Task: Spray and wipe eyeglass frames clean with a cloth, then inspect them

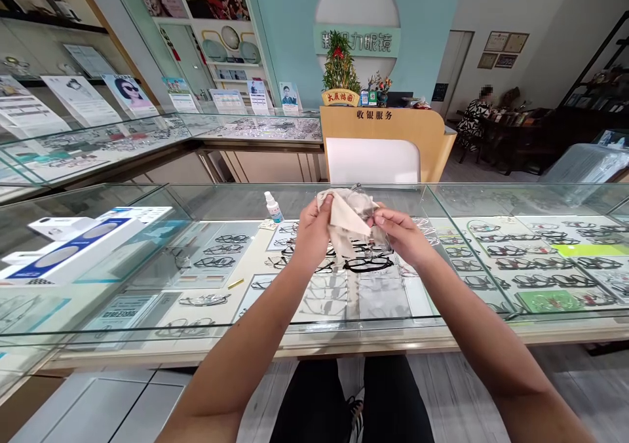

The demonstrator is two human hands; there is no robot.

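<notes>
Above the glass counter (289,328), my left hand (314,223) is closed on a cream cleaning cloth (344,217), thumb on top. The cloth is folded over a pair of thin-rimmed eyeglasses (362,199), and part of a clear lens shows past its edge. My right hand (399,228) pinches the eyeglasses at their right side. The cloth hides much of the frame. Below the hands, black-framed glasses (368,264) lie in the display. A small white spray bottle (274,208) stands on the counter to the left of my left hand.
A blue-and-white box (73,253) lies on the counter at left. Rows of eyeglasses (535,250) fill the case at right. Across the room stand a wooden cashier desk (388,125) and a white chair (373,161). A person (474,118) sits at the far right.
</notes>
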